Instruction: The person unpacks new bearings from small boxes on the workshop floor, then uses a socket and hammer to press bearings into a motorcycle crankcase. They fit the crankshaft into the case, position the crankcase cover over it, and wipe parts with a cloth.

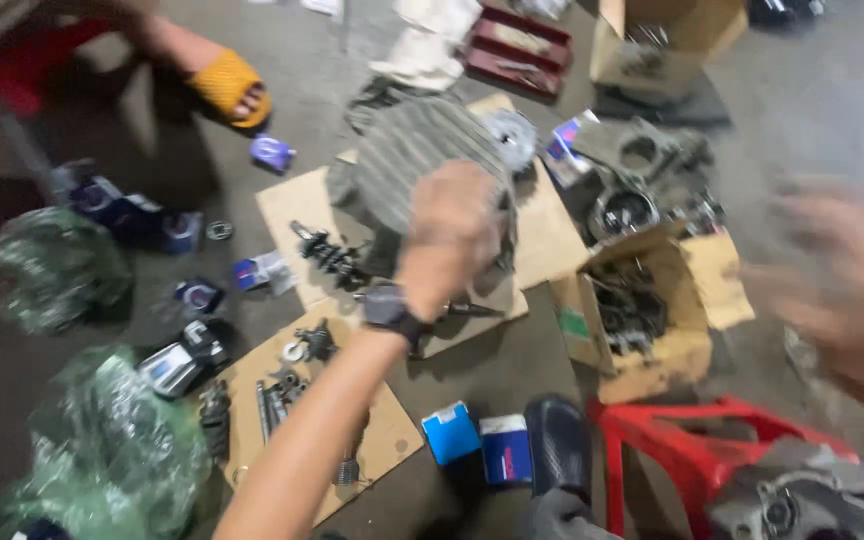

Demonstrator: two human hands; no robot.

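A bare grey concrete floor [472, 375] fills the frame, strewn with engine parts laid out on flattened sheets of brown cardboard [542, 235]. At the centre, the left hand [449, 235], a dark watch at its wrist, is pressed over the edge of a round, grey, finned metal engine cylinder [407, 160] that sits on the cardboard just above the middle of the frame; the fingers seem curled against it, though blur hides whether they truly clamp it. The right hand [837, 275], at the right edge, is smeared by motion, appears spread and holds nothing that I can make out. The cylinder looks like cast metal: probably heavy, rigid and a little greasy, with thin fins that could nick fingers or chip if dropped, so a grasp around the solid body or under the base seems safer than one on the fins. Just left of the wrist lies one dark gear shaft [327, 255]. At lower centre stand two small blue boxes [477, 440], beside one black sandal [557, 445]. One red plastic stool [692, 450] sits at lower right, one open cardboard box of dark parts [642, 320] at centre right, and two crumpled green plastic bags [102, 450] on the left. Another person's foot in a yellow sandal [227, 85] shows at upper left.
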